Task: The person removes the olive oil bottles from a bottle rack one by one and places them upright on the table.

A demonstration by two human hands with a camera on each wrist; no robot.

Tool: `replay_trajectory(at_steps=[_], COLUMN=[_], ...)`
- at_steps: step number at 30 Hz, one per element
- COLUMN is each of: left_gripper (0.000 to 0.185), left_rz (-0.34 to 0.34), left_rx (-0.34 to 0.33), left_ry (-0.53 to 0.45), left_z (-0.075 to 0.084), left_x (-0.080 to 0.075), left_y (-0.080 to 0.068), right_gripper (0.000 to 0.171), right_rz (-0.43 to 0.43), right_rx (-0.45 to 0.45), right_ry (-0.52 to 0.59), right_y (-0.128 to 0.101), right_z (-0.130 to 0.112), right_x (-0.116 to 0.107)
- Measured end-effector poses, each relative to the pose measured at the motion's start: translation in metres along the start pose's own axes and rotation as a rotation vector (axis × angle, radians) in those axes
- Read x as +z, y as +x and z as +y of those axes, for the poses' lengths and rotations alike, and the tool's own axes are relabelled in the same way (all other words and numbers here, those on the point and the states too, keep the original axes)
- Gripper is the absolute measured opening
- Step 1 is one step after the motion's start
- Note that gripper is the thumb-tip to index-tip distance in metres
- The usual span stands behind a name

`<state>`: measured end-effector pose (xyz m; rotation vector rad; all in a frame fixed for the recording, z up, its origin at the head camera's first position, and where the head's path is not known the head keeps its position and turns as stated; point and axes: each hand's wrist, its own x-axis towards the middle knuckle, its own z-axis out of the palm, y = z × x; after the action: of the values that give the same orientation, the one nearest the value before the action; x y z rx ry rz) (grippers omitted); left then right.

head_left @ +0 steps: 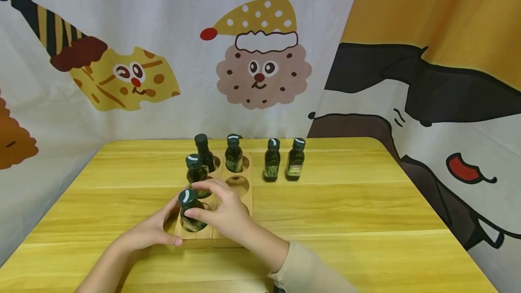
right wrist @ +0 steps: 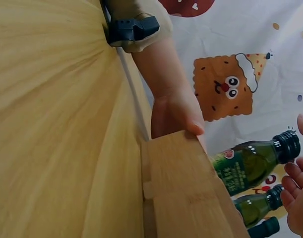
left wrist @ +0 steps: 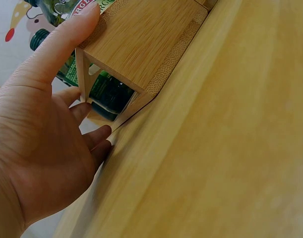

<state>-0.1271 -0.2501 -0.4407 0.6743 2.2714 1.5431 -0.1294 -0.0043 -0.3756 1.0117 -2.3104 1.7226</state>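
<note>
Bottle [head_left: 189, 211] in wooden rack [head_left: 228, 180].
Pinched by right hand [head_left: 221, 211] fingers; steadied rack with left hand [head_left: 148, 232], fingers straight.

The table [head_left: 346, 211] is yellow wood with long stripes in the grain. The rack [head_left: 228, 180] is light brown wood. The little bottles [head_left: 272, 161] are dark green with dark green caps and green labels. The curtain [head_left: 122, 26] at the upper left is white with cartoon pictures: a yellow cheese, a brown cookie in a yellow spotted hat. The sleeve [head_left: 309, 270] at the bottom is beige.
</note>
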Motion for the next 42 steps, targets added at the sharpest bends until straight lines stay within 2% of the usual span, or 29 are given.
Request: replay_trajectory(at_steps=[7, 15, 23, 30, 42], left_gripper=[0.110, 0.110, 0.111, 0.112, 0.112], left_rz=[-0.003, -0.004, -0.005, -0.003, -0.002], left_rx=[0.000, -0.017, 0.003, 0.012, 0.017], left_ry=[0.002, -0.019, -0.018, -0.019, -0.024], left_z=[0.000, 0.000, 0.001, 0.002, 0.002], left_x=[0.000, 0.000, 0.000, 0.001, 0.001], left_y=[0.000, 0.000, 0.001, 0.000, 0.000], right_gripper=[0.047, 0.038, 0.035, 0.035, 0.035], right_rz=[0.017, 0.070, 0.074, 0.081, 0.130], right_rx=[0.025, -0.019, -0.054, -0.047, -0.204], right_ry=[0.002, 0.006, 0.023, 0.070, 0.064], right_y=[0.000, 0.002, 0.003, 0.002, 0.009], right_z=[0.003, 0.004, 0.005, 0.000, -0.019], right_x=[0.011, 0.016, 0.017, 0.013, -0.006])
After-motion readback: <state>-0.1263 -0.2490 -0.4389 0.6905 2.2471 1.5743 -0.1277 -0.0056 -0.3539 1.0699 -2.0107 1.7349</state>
